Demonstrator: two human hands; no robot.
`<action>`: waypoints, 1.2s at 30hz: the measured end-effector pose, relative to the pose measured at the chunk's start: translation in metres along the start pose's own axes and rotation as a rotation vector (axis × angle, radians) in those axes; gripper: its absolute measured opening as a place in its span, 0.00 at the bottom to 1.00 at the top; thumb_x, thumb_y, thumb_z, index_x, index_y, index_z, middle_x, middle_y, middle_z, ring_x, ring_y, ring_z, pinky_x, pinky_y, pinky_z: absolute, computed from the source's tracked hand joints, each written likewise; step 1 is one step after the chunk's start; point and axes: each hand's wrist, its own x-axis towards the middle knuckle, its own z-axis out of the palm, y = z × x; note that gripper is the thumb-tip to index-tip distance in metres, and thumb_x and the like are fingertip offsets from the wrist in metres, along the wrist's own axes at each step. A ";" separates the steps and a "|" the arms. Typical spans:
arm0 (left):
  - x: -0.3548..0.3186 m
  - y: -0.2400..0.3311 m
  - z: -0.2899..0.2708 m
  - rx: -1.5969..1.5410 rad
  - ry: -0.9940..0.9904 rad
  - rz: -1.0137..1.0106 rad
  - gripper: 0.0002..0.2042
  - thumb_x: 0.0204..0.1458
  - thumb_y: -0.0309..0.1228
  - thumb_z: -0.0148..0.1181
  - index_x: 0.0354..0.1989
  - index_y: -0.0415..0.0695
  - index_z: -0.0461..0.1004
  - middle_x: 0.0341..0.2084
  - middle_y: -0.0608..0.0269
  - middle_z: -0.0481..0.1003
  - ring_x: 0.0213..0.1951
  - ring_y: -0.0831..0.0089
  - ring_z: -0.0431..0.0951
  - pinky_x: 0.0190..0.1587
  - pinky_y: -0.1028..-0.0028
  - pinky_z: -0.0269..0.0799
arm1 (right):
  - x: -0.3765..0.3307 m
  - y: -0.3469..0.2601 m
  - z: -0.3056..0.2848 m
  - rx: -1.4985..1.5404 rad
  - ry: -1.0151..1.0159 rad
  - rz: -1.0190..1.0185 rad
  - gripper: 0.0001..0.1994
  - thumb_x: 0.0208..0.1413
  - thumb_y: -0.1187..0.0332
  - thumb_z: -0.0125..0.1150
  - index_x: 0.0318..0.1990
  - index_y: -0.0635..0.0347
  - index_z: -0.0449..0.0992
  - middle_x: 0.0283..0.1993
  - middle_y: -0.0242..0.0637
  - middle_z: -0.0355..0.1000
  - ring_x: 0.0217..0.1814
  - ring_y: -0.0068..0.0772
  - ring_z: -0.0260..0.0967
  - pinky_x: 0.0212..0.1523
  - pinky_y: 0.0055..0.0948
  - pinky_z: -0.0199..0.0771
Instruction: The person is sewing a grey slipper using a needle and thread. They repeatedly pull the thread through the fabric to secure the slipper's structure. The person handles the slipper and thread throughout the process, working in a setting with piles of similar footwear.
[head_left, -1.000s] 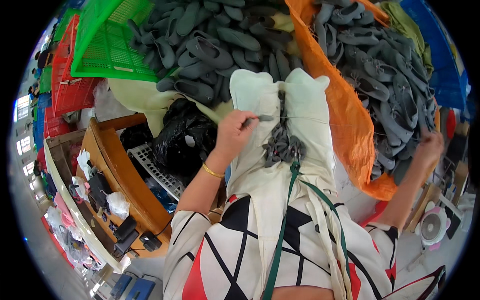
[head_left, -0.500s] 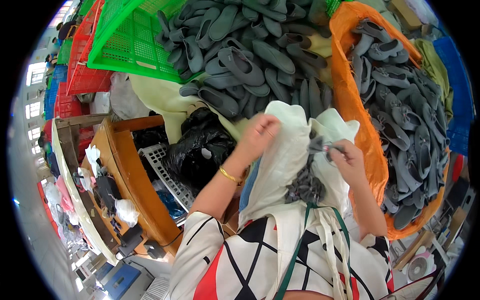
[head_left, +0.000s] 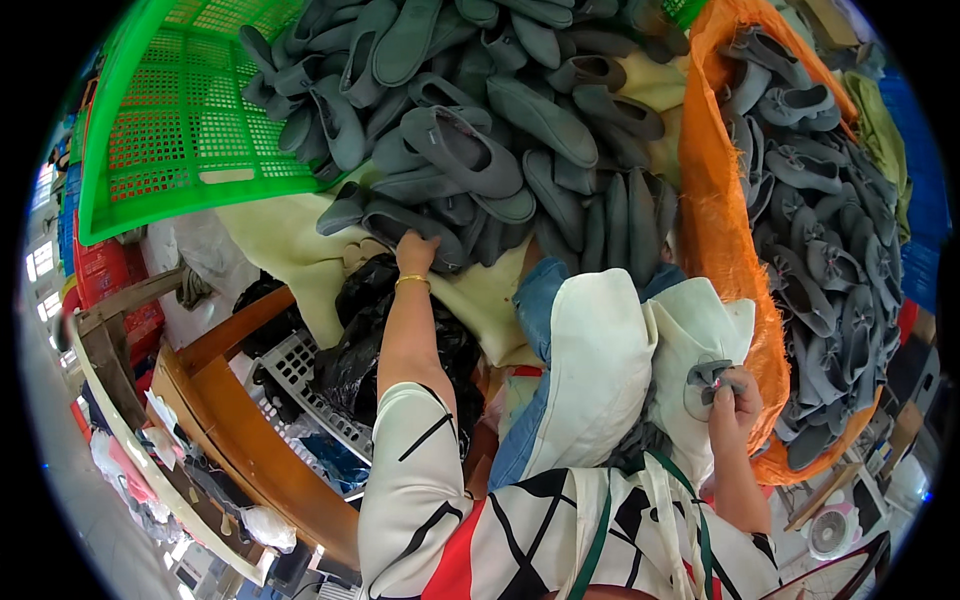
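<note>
Since a moment ago our left hand (head_left: 415,250) left our lap, gripping a soft grey slipper (head_left: 405,222) by its heel rim; right hand (head_left: 735,392) pinches a floppy grey bow (head_left: 708,376).

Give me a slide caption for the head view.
Left hand reaches into heaped grey slippers; right hand holds a small grey bow.

Shoe workshop/factory floor: heaps of identical grey slippers (head_left: 470,150), green plastic crate (head_left: 170,150), orange woven sack (head_left: 715,200) w/ more pairs, wooden workbench (head_left: 230,420).
</note>
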 end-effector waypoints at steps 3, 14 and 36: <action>-0.006 0.019 -0.012 -0.042 -0.060 0.093 0.17 0.46 0.38 0.70 0.31 0.34 0.75 0.29 0.49 0.76 0.34 0.54 0.76 0.39 0.62 0.71 | -0.003 0.005 0.001 0.033 0.028 0.029 0.07 0.61 0.69 0.56 0.41 0.64 0.72 0.37 0.34 0.69 0.36 0.23 0.65 0.38 0.22 0.65; -0.204 0.158 -0.124 -1.063 0.173 0.451 0.12 0.52 0.31 0.68 0.28 0.40 0.70 0.23 0.71 0.73 0.26 0.87 0.66 0.30 0.83 0.64 | -0.007 -0.043 0.055 0.063 -0.209 -0.078 0.09 0.59 0.80 0.52 0.46 0.64 0.74 0.39 0.33 0.73 0.40 0.23 0.71 0.43 0.24 0.71; -0.496 0.138 -0.066 -1.688 -0.477 0.048 0.14 0.58 0.25 0.60 0.51 0.41 0.67 0.43 0.63 0.74 0.44 0.73 0.75 0.47 0.73 0.73 | -0.096 -0.042 0.042 -0.291 -0.384 -0.517 0.08 0.53 0.68 0.65 0.38 0.61 0.77 0.32 0.41 0.74 0.34 0.42 0.73 0.33 0.34 0.73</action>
